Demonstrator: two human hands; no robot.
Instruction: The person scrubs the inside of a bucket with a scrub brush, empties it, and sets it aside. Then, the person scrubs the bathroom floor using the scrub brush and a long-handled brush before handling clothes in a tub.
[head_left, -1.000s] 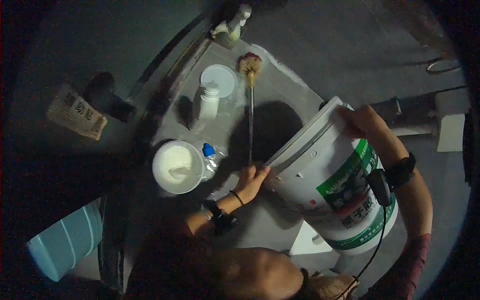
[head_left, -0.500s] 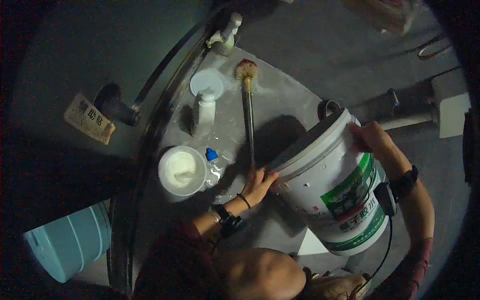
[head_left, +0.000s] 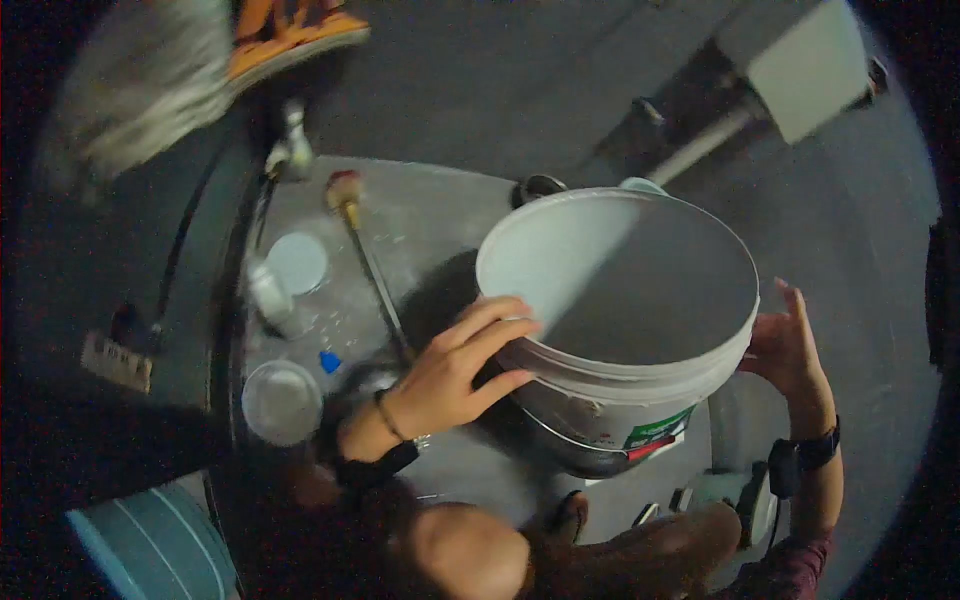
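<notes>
A large white plastic bucket [head_left: 620, 372] with a green label and a wire handle stands upright in front of me, its open mouth facing up. Its inside looks white, partly in shadow, and I see nothing in it. My left hand [head_left: 465, 365] has its fingers over the near-left rim, thumb on the outer wall. At the bucket's right side is my right hand [head_left: 787, 350], fingers stretched upward and the palm side against or close to the wall. Left of the bucket lies a long-handled brush [head_left: 375, 265] with reddish bristles.
At the left are a small white tub [head_left: 283, 403], a blue cap [head_left: 330, 362], a blurred white bottle [head_left: 272, 298] and a round white lid [head_left: 297, 263]. A spray bottle [head_left: 295, 150] stands at the far edge. A blue ridged container [head_left: 155, 545] is lower left; an orange-trimmed shoe [head_left: 300, 45] shows above.
The bucket has gone from tilted to upright, its mouth now toward me. My left fingers moved onto its rim, and my right hand loosened from the rim to its side. The view has shifted.
</notes>
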